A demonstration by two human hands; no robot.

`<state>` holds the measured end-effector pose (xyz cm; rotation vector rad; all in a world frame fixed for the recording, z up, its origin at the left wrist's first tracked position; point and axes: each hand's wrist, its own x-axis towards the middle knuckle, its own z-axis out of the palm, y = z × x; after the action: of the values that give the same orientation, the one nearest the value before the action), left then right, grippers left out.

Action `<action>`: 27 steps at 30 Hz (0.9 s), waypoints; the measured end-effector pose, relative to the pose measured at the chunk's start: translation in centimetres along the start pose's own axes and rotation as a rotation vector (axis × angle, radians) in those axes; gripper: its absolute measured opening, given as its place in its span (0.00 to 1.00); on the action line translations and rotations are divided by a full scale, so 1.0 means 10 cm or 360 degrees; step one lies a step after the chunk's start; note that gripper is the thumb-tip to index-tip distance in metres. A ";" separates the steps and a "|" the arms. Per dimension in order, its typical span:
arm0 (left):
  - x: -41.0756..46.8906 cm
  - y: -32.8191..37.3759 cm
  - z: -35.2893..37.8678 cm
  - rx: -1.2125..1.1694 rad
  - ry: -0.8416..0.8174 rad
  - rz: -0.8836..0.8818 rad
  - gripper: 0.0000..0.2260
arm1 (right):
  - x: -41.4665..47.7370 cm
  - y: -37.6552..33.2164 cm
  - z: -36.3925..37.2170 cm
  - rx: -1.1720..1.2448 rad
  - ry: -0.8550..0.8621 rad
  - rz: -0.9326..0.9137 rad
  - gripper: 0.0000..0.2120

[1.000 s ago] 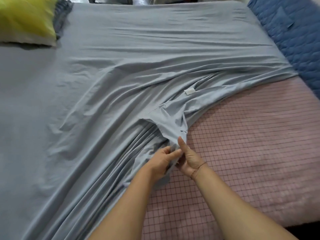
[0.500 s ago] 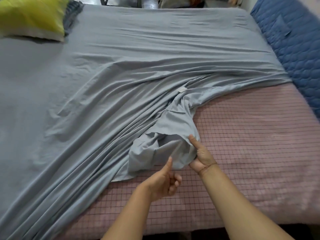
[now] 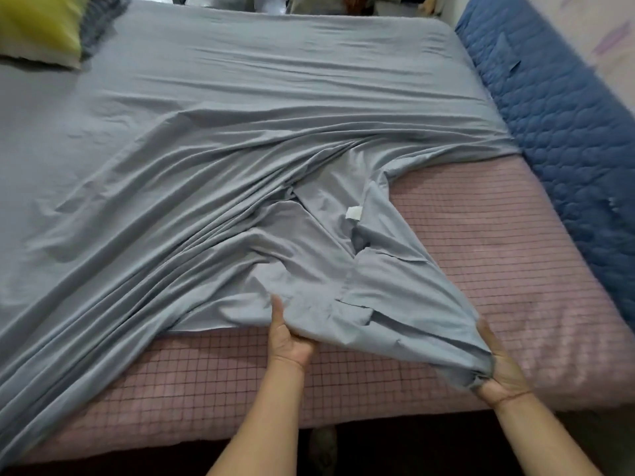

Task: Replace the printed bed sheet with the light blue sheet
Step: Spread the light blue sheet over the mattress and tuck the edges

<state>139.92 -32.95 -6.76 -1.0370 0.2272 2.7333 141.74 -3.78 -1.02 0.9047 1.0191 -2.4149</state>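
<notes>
The light blue sheet (image 3: 240, 132) covers most of the bed, wrinkled and pulled toward the near right corner. A white tag (image 3: 354, 213) shows on its bunched corner. My left hand (image 3: 290, 340) grips the sheet's near edge, thumb on top. My right hand (image 3: 501, 367) grips the gathered corner of the sheet further right, close to the bed's front edge. The pink checked mattress cover (image 3: 498, 252) lies bare at the near right.
A yellow pillow (image 3: 37, 27) lies at the far left corner with a dark striped cloth (image 3: 99, 18) beside it. A blue quilted pad (image 3: 563, 125) runs along the bed's right side. Dark floor lies below the front edge.
The left hand has taken hold of the sheet's edge. The right hand has pulled the corner to the right and nearer, spreading the bunched fabric over more of the pink cover.
</notes>
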 end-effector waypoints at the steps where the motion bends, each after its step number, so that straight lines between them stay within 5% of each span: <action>1: 0.02 -0.02 0.02 0.0013 0.0052 -0.0005 0.40 | -0.05 -0.06 -0.12 0.0030 0.0018 -0.0009 0.22; 3: 0.09 -0.09 0.03 0.0140 0.0226 -0.0004 0.20 | -0.13 -0.17 -0.32 0.0001 0.0109 -0.0065 0.27; 5: 0.12 -0.21 0.05 0.0281 0.0350 -0.0015 0.14 | -0.14 -0.24 -0.49 -0.0073 0.0201 -0.0145 0.27; 18: -0.14 -1.89 -0.04 0.0336 0.0427 -0.0015 0.12 | -0.18 -1.26 -1.90 0.0037 0.0142 -0.0197 0.23; 20: -0.21 -2.31 -0.14 0.0335 0.0417 -0.0037 0.12 | -0.24 -1.46 -2.25 -0.0156 -0.0001 -0.0322 0.29; 22: -0.29 -2.69 -0.24 0.0315 0.0492 -0.0018 0.12 | -0.23 -1.61 -2.76 -0.0018 -0.0580 -0.0474 0.35; 24: -0.38 -3.00 -0.32 0.0287 0.0567 -0.0018 0.14 | -0.35 -1.75 -3.13 0.0071 -0.0983 -0.0321 0.35; 27: -0.51 -3.38 -0.41 0.0215 0.0649 -0.0012 0.12 | -0.52 -1.79 -3.42 0.0146 -0.1135 -0.0235 0.32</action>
<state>154.65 -1.86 -8.70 -1.5385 0.4611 2.4314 150.04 33.87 -6.72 -0.0465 0.7131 -2.5996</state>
